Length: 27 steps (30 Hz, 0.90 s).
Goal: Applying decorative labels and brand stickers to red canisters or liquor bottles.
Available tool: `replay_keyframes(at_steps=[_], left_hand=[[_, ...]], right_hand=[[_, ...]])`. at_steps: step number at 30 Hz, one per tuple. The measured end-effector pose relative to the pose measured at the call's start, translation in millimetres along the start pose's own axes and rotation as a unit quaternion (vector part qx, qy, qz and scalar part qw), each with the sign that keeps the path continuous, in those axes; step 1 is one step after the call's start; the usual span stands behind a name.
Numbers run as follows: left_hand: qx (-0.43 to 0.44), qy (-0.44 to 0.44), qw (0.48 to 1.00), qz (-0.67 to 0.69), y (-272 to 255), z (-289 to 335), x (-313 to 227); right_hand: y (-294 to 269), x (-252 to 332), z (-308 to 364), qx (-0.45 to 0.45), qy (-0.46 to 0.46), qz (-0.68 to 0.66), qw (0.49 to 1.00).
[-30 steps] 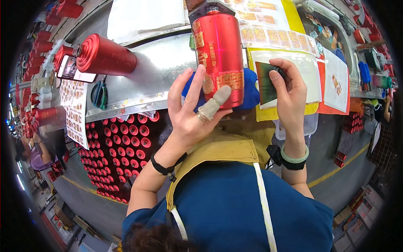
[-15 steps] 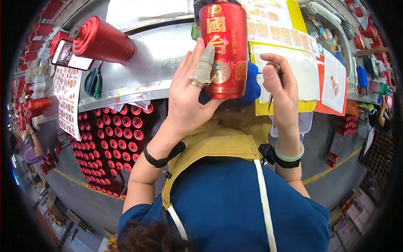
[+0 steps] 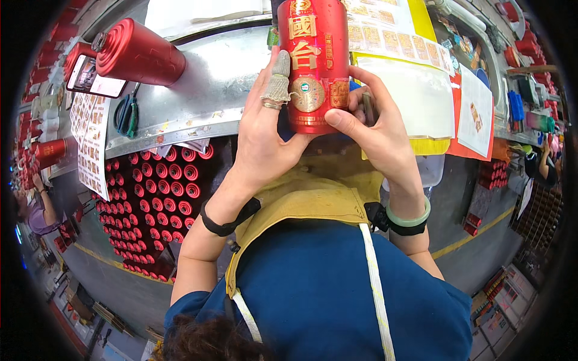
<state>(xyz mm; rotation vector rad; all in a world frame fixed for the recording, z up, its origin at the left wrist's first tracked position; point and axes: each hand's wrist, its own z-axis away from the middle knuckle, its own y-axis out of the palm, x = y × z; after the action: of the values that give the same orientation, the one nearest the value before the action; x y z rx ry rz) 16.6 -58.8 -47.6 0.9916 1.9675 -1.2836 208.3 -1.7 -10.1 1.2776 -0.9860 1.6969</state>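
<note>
Two large red canisters (image 3: pixel 313 63) (image 3: pixel 137 53), one pair of scissors (image 3: pixel 126 114), two sticker sheets (image 3: pixel 90 144) (image 3: pixel 391 30), dozens of racked red tubes (image 3: pixel 162 204)

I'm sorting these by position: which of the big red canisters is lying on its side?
The red canister at the upper left of the metal bench, lying with its ribbed cap toward the left. The one between the left hand and right hand is upright.

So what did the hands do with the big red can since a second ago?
The right hand came across and closed onto the red can, thumb pressed by its round gold sticker; a second ago it was off to the side with a small dark card. The left hand slid round to the can's left side. Unchanged: the other red can lying on the metal bench.
</note>
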Motion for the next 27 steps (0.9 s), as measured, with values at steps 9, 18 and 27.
replay_keyframes(at_steps=[9,18,27], left_hand=[[0.006,-0.002,1.000,0.022,0,-1,1],[0.054,-0.100,0.956,0.270,-13,-15,-2],[0.087,-0.126,0.956,0.249,-13,-20,-15]], right_hand=[[-12,-2,3,0.034,-0.004,-0.030,0.999],[-12,14,21,-0.111,-0.148,0.134,0.974],[3,21,25,-0.134,-0.216,0.273,0.928]])
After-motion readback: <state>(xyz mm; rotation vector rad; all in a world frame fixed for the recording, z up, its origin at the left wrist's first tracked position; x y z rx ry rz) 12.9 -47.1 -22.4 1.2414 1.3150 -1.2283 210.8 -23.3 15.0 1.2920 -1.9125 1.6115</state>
